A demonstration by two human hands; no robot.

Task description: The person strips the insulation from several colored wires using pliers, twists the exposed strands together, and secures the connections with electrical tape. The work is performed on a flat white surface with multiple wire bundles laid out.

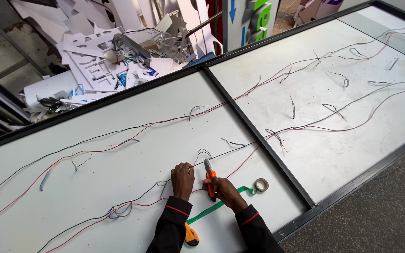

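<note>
My right hand grips orange-handled pliers, their jaws pointing up at a thin black wire on the white panel. My left hand pinches the same wire just left of the jaws, fingers closed on it. Red and black wires run across the panel from left to right. A small roll of tape lies right of my right hand, with a green strip running under my right wrist.
An orange and black tool lies by my left forearm. A black frame bar divides this panel from a second white panel with more loose wires. A heap of white cut-out scraps lies beyond the far edge. Grey floor is at the right.
</note>
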